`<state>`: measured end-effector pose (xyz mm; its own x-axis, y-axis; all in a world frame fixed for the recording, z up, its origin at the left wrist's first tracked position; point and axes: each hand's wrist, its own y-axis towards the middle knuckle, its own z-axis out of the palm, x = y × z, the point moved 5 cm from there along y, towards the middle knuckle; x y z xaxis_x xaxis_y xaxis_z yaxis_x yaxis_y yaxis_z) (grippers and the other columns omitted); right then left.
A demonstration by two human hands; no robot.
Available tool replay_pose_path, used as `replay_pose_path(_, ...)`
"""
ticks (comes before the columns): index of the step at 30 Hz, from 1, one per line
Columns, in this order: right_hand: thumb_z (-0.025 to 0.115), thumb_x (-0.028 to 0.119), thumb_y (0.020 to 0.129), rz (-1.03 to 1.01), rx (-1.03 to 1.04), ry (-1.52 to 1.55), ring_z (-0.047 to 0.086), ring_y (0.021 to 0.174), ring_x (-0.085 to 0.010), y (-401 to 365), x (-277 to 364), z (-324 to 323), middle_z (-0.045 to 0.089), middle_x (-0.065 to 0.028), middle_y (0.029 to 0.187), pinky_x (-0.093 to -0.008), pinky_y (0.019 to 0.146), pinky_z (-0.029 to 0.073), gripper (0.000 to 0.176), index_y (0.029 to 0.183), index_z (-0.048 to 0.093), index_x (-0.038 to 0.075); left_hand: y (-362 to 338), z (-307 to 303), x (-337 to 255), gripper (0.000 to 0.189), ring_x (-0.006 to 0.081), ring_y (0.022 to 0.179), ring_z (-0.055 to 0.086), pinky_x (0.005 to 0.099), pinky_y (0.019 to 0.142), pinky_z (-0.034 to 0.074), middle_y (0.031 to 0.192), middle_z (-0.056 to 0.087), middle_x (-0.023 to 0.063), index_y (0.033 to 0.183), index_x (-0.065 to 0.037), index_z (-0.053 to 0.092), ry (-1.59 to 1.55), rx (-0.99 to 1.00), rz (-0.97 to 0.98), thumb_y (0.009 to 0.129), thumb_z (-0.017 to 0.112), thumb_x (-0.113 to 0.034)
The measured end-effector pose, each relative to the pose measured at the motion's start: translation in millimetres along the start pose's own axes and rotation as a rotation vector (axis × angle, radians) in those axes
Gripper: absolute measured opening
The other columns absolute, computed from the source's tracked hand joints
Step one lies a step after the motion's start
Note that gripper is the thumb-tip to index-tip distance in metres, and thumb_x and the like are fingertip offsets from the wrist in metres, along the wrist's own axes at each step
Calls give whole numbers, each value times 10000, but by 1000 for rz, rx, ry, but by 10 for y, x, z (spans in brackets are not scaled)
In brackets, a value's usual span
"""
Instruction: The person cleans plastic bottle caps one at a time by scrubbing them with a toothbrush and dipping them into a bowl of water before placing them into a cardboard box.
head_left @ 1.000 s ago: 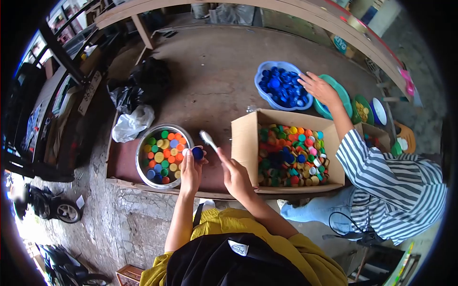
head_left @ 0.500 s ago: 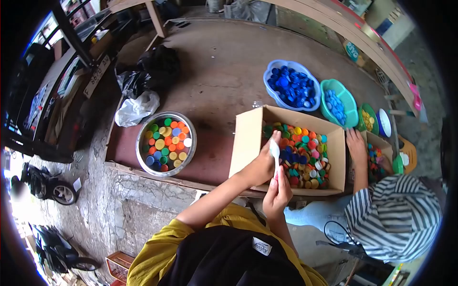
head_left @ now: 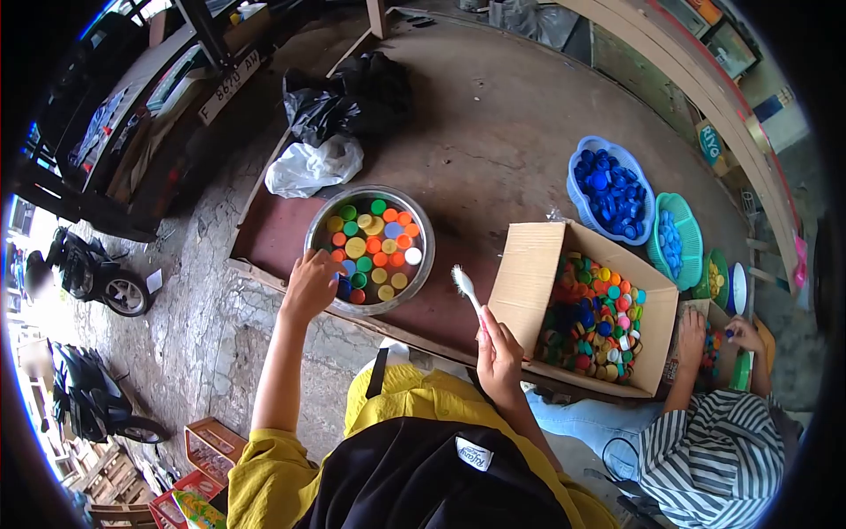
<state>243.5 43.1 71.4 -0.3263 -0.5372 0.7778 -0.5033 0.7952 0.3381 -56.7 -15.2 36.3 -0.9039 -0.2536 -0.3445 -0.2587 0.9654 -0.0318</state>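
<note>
My left hand point(head_left: 310, 284) reaches over the near-left rim of a round metal basin point(head_left: 425, 280). Its fingers are bent and apart, with the tips among bottle caps, close to a few blue ones point(head_left: 343, 288). Orange, green, yellow and white caps point(head_left: 411, 256) also lie in the basin, seemingly in water. In front of my body, my right hand point(head_left: 500, 354) is closed around the handle of a white and pink toothbrush point(head_left: 467, 288), bristles up. Just right of it stands an open cardboard box point(head_left: 656, 353) holding many mixed-colour caps point(head_left: 608, 317).
A blue basket point(head_left: 648, 176) of dark blue caps and a teal basket point(head_left: 690, 256) of lighter ones stand behind the box. A co-worker's hands point(head_left: 692, 339) are at a smaller box on the right. Plastic bags point(head_left: 315, 166) lie behind the basin.
My left hand has moved left from beside the toothbrush over the box to the basin. My right hand keeps the toothbrush, now left of the box. The view has shifted left.
</note>
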Motion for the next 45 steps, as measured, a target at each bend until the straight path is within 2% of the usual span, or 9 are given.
replay_pose_path(10, 525, 37, 870, -12, 45, 14, 531, 568, -246, 79, 35, 260, 540, -131, 733, -343, 509, 428, 411, 1275, 496, 99, 90, 104, 73, 126, 240, 929, 487, 359, 813, 410, 892, 541, 67, 784, -123, 637, 28, 5, 76, 665, 672, -106)
replay_pose_path(16, 523, 37, 870, -25, 35, 19, 527, 565, -244, 67, 22, 274, 537, -130, 733, -337, 517, 427, 412, 1277, 496, 100, 265, 53, 199, 105, 296, 747, 622, 368, 657, 493, 818, 631, 125, 842, -23, 559, -465, 33, -14, 745, 596, -19)
replay_pose_path(17, 523, 36, 870, -25, 35, 20, 528, 566, -243, 48, 20, 263, 539, -130, 735, -337, 519, 428, 412, 1277, 496, 100, 291, -24, 141, 143, 276, 728, 651, 347, 621, 501, 828, 634, 129, 927, -8, 565, -461, -12, 49, 786, 584, -15)
replay_pose_path(23, 523, 29, 873, 42, 53, 16, 533, 574, -219, 22, 11, 188, 554, -124, 756, -319, 518, 430, 402, 1271, 500, 83, 492, 153, 174, 249, 149, 797, 655, 259, 621, 507, 886, 632, 91, 1077, -9, 563, -884, 132, -273, 854, 601, -114)
replay_pose_path(26, 483, -1, 882, 0, 23, 36, 532, 611, -188, 29, 30, 154, 582, -137, 796, -276, 544, 421, 362, 1244, 495, -5, 542, 228, 118, 244, 149, 801, 653, 234, 640, 520, 930, 620, 102, 1077, 26, 538, -1062, 47, -161, 885, 568, -122)
replay_pose_path(31, 483, 1, 883, 41, 40, 41, 537, 627, -193, 9, 13, 120, 579, -144, 797, -283, 560, 430, 363, 1246, 493, 1, 563, 365, 24, 219, 152, 884, 627, 250, 752, 525, 980, 604, 86, 1077, 11, 493, -1511, 73, -278, 910, 538, -124)
replay_pose_path(37, 481, 2, 884, 40, 64, 25, 551, 651, -199, -30, -8, 85, 583, -150, 812, -284, 581, 442, 369, 1254, 484, 4, 604, 363, -51, 227, 164, 916, 613, 268, 769, 518, 997, 592, 78, 1044, -2, 490, -1316, 63, -45, 867, 599, -93)
replay_pose_path(40, 482, -1, 883, 29, 63, 42, 552, 655, -199, -18, 6, 69, 584, -150, 821, -284, 583, 444, 371, 1254, 484, 5, 605, 59, -153, 305, 167, 902, 618, 270, 751, 520, 1023, 582, 113, 1058, 5, 480, -911, -78, 13, 820, 653, -72)
replay_pose_path(45, 483, -5, 881, 17, 57, 49, 561, 673, -203, -26, -19, 39, 587, -157, 838, -282, 599, 450, 373, 1254, 483, 3, 596, -313, -317, 488, 197, 874, 636, 292, 732, 530, 1018, 579, 131, 1199, -9, 425, -918, -344, 60, 788, 681, -75)
